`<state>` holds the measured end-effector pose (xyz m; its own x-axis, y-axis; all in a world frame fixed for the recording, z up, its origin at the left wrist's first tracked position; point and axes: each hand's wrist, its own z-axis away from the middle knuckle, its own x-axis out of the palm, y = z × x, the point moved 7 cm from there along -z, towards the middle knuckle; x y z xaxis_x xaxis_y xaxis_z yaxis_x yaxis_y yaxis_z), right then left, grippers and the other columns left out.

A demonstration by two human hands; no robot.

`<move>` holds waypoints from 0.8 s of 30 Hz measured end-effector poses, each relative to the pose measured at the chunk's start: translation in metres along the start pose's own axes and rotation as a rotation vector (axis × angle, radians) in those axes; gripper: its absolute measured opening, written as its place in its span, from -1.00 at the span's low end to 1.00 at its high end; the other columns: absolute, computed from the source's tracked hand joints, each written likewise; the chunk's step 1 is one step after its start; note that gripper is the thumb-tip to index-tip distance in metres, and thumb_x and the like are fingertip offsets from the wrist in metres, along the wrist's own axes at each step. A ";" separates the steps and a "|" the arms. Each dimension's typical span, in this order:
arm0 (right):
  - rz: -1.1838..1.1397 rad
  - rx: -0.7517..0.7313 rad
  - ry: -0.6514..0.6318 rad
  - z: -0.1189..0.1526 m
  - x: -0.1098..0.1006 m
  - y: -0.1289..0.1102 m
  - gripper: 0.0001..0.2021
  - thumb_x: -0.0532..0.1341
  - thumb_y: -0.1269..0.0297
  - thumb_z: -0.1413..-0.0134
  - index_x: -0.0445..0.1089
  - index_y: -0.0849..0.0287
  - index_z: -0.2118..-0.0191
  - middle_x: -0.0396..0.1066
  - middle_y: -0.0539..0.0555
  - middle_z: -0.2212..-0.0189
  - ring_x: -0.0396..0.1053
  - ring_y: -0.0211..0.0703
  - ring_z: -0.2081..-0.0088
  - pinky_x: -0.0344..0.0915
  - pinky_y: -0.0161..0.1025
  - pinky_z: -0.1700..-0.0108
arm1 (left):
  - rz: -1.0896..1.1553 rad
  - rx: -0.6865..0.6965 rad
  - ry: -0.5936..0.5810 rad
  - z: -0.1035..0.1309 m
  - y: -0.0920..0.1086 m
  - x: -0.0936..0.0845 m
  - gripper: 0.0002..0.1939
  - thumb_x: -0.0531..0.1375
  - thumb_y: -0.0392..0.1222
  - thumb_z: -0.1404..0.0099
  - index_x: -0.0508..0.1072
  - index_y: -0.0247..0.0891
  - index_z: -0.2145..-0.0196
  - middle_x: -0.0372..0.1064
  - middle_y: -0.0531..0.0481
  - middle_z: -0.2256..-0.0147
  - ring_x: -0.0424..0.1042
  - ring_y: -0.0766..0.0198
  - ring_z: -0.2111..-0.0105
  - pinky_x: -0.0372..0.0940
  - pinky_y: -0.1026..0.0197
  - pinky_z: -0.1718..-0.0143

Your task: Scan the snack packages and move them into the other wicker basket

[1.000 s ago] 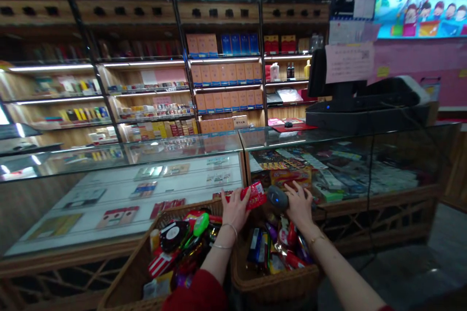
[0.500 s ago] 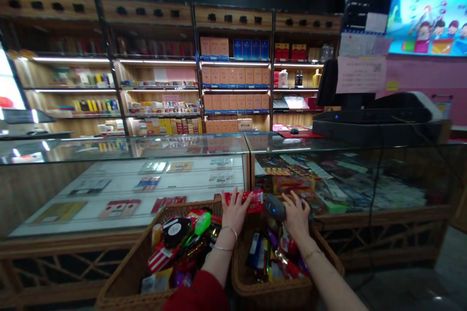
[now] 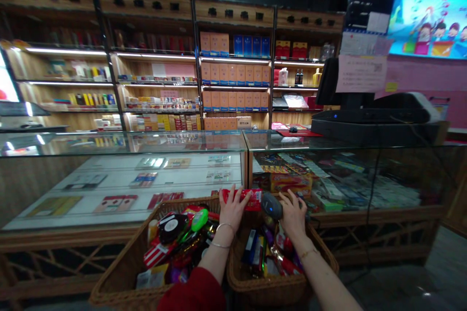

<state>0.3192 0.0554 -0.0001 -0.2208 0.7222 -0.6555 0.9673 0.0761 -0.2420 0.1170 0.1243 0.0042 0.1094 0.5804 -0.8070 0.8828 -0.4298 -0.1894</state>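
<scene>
Closest, two wicker baskets [image 3: 266, 284] of packaged goods [image 3: 156, 254] sit side by side. Above them, the left hand [image 3: 232, 210], fingers splayed, grips a red packet [image 3: 255, 198] running left to right, its right end just beside the dark scanner [image 3: 271, 205] clasped in the right hand [image 3: 293, 216]; beyond, I see a glass counter [image 3: 175, 145].

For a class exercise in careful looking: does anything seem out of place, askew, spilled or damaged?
No spill or damage shows, even on the red packet in the left hand. Only the packages in the left basket and right basket look untidy, jumbled at odd angles, whereas the orange boxes on the shelves stand in neat rows.
</scene>
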 end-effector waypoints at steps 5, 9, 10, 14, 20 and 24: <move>0.019 0.008 0.002 0.000 -0.003 -0.002 -0.68 0.12 0.53 0.09 0.49 0.08 0.22 0.44 0.06 -0.11 0.10 0.01 -0.29 -0.14 0.04 -0.22 | 0.001 0.002 -0.006 0.000 0.000 0.002 -0.41 0.01 -0.29 -0.39 0.15 0.25 -0.28 0.13 -0.03 -0.32 -0.03 -0.10 -0.35 -0.29 -0.57 -0.23; -0.005 0.005 -0.002 0.000 -0.003 -0.003 -0.70 0.13 0.52 0.10 0.48 0.09 0.25 0.45 0.07 -0.10 0.09 0.04 -0.29 -0.14 0.05 -0.22 | 0.000 -0.001 -0.007 0.000 0.002 0.000 -0.38 -0.01 -0.32 -0.38 0.14 0.26 -0.29 0.12 -0.03 -0.33 -0.03 -0.09 -0.35 -0.28 -0.56 -0.23; -0.014 0.002 -0.002 0.000 -0.003 -0.003 -0.70 0.13 0.52 0.11 0.48 0.09 0.25 0.45 0.08 -0.10 0.09 0.04 -0.29 -0.15 0.05 -0.22 | -0.001 -0.002 -0.008 0.000 0.002 0.000 -0.39 -0.01 -0.31 -0.39 0.14 0.27 -0.29 0.12 -0.03 -0.33 -0.03 -0.09 -0.35 -0.28 -0.56 -0.23; -0.011 0.001 -0.001 0.000 -0.003 -0.002 -0.68 0.13 0.52 0.12 0.48 0.09 0.23 0.45 0.07 -0.10 0.07 0.02 -0.29 -0.17 0.05 -0.23 | -0.003 -0.002 -0.017 0.000 0.002 0.001 -0.40 -0.02 -0.30 -0.40 0.12 0.27 -0.29 0.11 -0.03 -0.33 -0.04 -0.08 -0.35 -0.26 -0.57 -0.23; 0.021 -0.013 -0.005 0.001 -0.001 -0.003 -0.70 0.12 0.49 0.07 0.47 0.09 0.22 0.44 0.07 -0.10 0.05 0.04 -0.30 -0.16 0.06 -0.23 | 0.002 -0.002 -0.027 0.000 0.002 0.002 -0.41 -0.02 -0.27 -0.41 0.12 0.27 -0.29 0.10 -0.02 -0.34 -0.05 -0.09 -0.36 -0.28 -0.58 -0.23; -0.002 -0.012 0.006 0.001 -0.003 -0.003 -0.71 0.13 0.50 0.07 0.48 0.08 0.23 0.46 0.07 -0.08 0.08 0.04 -0.29 -0.16 0.05 -0.23 | 0.008 -0.006 -0.029 0.000 0.003 0.000 -0.45 0.01 -0.25 -0.40 0.19 0.25 -0.26 0.13 -0.03 -0.33 -0.04 -0.10 -0.35 -0.25 -0.58 -0.22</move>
<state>0.3166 0.0526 0.0016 -0.2221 0.7264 -0.6504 0.9683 0.0860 -0.2346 0.1193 0.1227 0.0038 0.1033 0.5563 -0.8245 0.8847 -0.4302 -0.1794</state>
